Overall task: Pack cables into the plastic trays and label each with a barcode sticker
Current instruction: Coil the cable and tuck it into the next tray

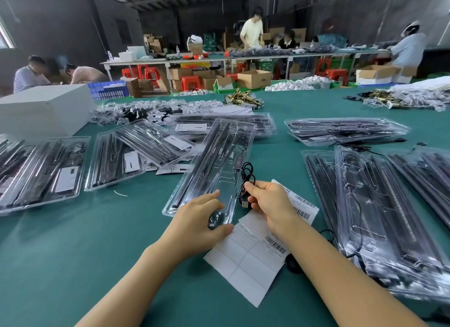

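Green counter (73,241) fills frame, clear tray (214,166) at center. Left hand (197,219) rests on tray's near end, fingers relaxed, fairly straight. Right hand (270,202) fingers pinch black cable (246,178) beside tray. Barcode sticker sheet (246,261) lies lower center.

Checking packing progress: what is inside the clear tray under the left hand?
Inside the clear tray: long black bars and an inline controller. Its near compartment looks empty where visible; the left hand covers part of it.
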The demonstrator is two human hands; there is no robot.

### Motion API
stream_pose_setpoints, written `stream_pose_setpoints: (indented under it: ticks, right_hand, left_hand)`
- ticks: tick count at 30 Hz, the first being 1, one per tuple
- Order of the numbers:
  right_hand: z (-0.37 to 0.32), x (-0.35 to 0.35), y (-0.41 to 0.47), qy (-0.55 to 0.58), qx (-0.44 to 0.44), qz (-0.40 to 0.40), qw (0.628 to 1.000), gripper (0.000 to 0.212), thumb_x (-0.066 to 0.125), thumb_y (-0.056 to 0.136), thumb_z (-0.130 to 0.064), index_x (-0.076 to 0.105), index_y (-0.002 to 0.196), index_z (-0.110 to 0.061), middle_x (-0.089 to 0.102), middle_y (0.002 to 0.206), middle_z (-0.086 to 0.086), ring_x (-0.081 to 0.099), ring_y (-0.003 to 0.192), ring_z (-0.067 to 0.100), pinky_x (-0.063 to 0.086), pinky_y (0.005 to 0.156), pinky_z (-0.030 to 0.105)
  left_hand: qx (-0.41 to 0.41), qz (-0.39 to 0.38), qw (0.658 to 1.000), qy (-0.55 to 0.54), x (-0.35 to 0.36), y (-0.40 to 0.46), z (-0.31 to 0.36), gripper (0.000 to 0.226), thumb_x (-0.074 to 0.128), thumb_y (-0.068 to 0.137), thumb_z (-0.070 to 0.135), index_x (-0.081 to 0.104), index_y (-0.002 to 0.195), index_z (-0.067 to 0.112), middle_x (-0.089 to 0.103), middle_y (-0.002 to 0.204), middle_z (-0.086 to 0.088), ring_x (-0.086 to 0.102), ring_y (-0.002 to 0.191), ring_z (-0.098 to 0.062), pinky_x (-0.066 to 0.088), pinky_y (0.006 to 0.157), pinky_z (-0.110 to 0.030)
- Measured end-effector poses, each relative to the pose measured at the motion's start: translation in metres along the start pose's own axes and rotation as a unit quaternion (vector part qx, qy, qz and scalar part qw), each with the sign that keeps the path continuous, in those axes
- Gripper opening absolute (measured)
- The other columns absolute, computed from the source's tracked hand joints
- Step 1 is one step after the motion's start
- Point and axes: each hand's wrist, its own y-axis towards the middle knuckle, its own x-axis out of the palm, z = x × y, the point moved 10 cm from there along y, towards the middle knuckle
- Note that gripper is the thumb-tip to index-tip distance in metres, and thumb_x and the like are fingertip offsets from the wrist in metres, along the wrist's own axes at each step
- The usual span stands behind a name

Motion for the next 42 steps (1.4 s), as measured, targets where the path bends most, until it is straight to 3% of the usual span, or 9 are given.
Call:
stream_pose_setpoints:
  ticks: [4, 10, 13, 19, 22, 30, 33, 36, 42]
  right_hand:
    - [-0.001, 0.000, -0.001, 0.000, 0.003, 0.000, 1.000, 0.010, 0.064, 0.092, -0.018, 0.068, 0.083, -0.020, 0.057, 0.064, -0.006, 0.049, 0.056, 0.003, 0.043, 0.051, 0.015]
    - [0.000, 0.000, -0.001, 0.003, 0.004, 0.002, 1.000, 0.009, 0.063, 0.092, -0.017, 0.068, 0.085, -0.019, 0.058, 0.066, -0.005, 0.050, 0.058, 0.004, 0.043, 0.053, 0.016]
    - [0.000, -0.001, -0.001, 0.007, 0.005, 0.005, 1.000, 0.012, 0.063, 0.092, -0.017, 0.067, 0.081, -0.020, 0.058, 0.065, -0.005, 0.050, 0.057, 0.005, 0.044, 0.052, 0.015]
    - [0.001, -0.001, -0.001, 0.016, 0.007, 0.005, 1.000, 0.013, 0.062, 0.093, -0.016, 0.067, 0.082, -0.019, 0.059, 0.067, -0.005, 0.051, 0.060, 0.005, 0.045, 0.055, 0.016]
    - [0.001, 0.000, 0.000, 0.019, 0.006, 0.003, 1.000, 0.013, 0.062, 0.093, -0.015, 0.068, 0.081, -0.018, 0.059, 0.067, -0.005, 0.051, 0.060, 0.005, 0.045, 0.055, 0.017]
    - [0.001, 0.000, 0.000, 0.017, 0.000, 0.001, 1.000, 0.016, 0.062, 0.093, -0.014, 0.068, 0.079, -0.016, 0.057, 0.065, -0.006, 0.051, 0.058, 0.004, 0.044, 0.052, 0.015]
    - [0.001, -0.001, 0.000, 0.015, 0.000, 0.004, 1.000, 0.017, 0.062, 0.093, -0.015, 0.067, 0.077, -0.019, 0.057, 0.065, -0.005, 0.050, 0.058, 0.004, 0.044, 0.052, 0.016]
    - [0.002, -0.002, 0.000, 0.013, 0.007, 0.007, 1.000, 0.019, 0.062, 0.093, -0.016, 0.066, 0.075, -0.021, 0.056, 0.061, -0.005, 0.049, 0.054, 0.004, 0.045, 0.053, 0.016]
    - [0.003, -0.002, 0.002, 0.008, 0.009, 0.010, 1.000, 0.013, 0.064, 0.092, -0.019, 0.067, 0.079, -0.022, 0.058, 0.065, -0.004, 0.050, 0.059, 0.007, 0.046, 0.059, 0.019]
  left_hand:
    - [-0.006, -0.001, 1.000, -0.007, 0.000, 0.001, -0.003, 0.042, 0.070, 0.082, 0.044, 0.067, 0.116, 0.018, 0.052, 0.140, 0.008, 0.040, 0.131, -0.001, 0.030, 0.091, -0.012]
    - [0.079, -0.046, 0.988, 0.123, 0.009, -0.001, 0.016, 0.037, 0.059, 0.092, 0.040, 0.068, 0.107, 0.007, 0.057, 0.135, -0.003, 0.048, 0.127, -0.017, 0.042, 0.101, -0.032]
    - [0.150, -0.034, 0.960, 0.234, 0.013, -0.001, 0.036, 0.029, 0.079, 0.077, 0.028, 0.074, 0.085, 0.001, 0.073, 0.100, -0.014, 0.069, 0.099, -0.026, 0.057, 0.082, -0.036]
    - [0.181, -0.047, 0.930, 0.318, 0.022, -0.006, 0.050, 0.021, 0.087, 0.062, 0.012, 0.071, 0.075, 0.005, 0.070, 0.082, -0.015, 0.070, 0.079, -0.026, 0.056, 0.066, -0.027]
    - [0.189, -0.057, 0.928, 0.315, 0.028, -0.007, 0.053, 0.030, 0.078, 0.049, -0.008, 0.062, 0.068, 0.008, 0.065, 0.074, -0.015, 0.065, 0.066, -0.028, 0.053, 0.055, -0.027]
    - [0.188, -0.039, 0.932, 0.308, 0.024, -0.007, 0.052, 0.031, 0.082, 0.047, -0.007, 0.063, 0.068, 0.007, 0.070, 0.077, -0.018, 0.071, 0.074, -0.028, 0.058, 0.063, -0.029]
    - [0.174, -0.030, 0.951, 0.253, 0.016, -0.004, 0.050, 0.031, 0.071, 0.051, -0.014, 0.056, 0.067, 0.008, 0.060, 0.063, -0.009, 0.064, 0.055, -0.025, 0.051, 0.044, -0.028]
    - [0.097, -0.046, 0.978, 0.178, 0.010, 0.005, 0.030, 0.030, 0.073, 0.063, -0.011, 0.049, 0.070, 0.006, 0.051, 0.055, -0.008, 0.045, 0.036, -0.028, 0.035, 0.029, -0.030]
    - [0.021, -0.075, 0.987, 0.142, 0.023, 0.008, 0.000, 0.008, 0.042, 0.090, 0.001, 0.046, 0.097, 0.003, 0.064, 0.103, -0.016, 0.062, 0.079, -0.039, 0.050, 0.065, -0.047]
